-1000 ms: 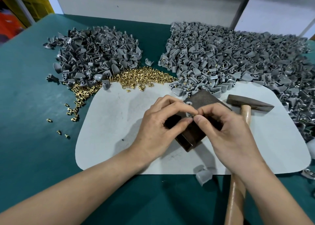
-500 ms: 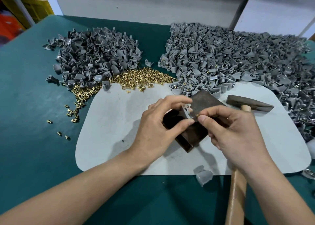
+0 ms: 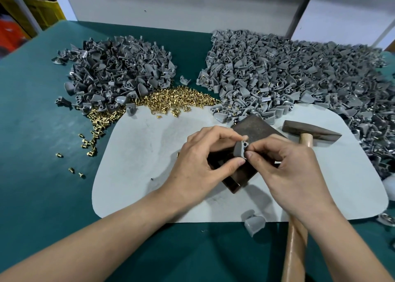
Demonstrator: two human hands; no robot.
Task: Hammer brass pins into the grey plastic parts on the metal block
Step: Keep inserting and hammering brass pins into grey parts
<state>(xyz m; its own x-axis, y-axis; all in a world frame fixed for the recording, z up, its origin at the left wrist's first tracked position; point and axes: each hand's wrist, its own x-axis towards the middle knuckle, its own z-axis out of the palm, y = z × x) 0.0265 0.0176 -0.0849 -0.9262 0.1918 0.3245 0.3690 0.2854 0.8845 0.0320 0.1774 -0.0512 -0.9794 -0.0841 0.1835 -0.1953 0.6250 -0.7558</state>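
1 head view — forward-down, close over table [image 3: 32,132]

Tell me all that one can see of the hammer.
The hammer lies flat on the white mat, right of the metal block. Its head is dark, worn metal, tapered to one end; the pale wooden handle runs toward the viewer, passing under the right hand. No hand grips it.

Grey part [image 3: 239,152] between left hand [image 3: 198,160] and right hand [image 3: 286,170], over metal block [image 3: 255,128]
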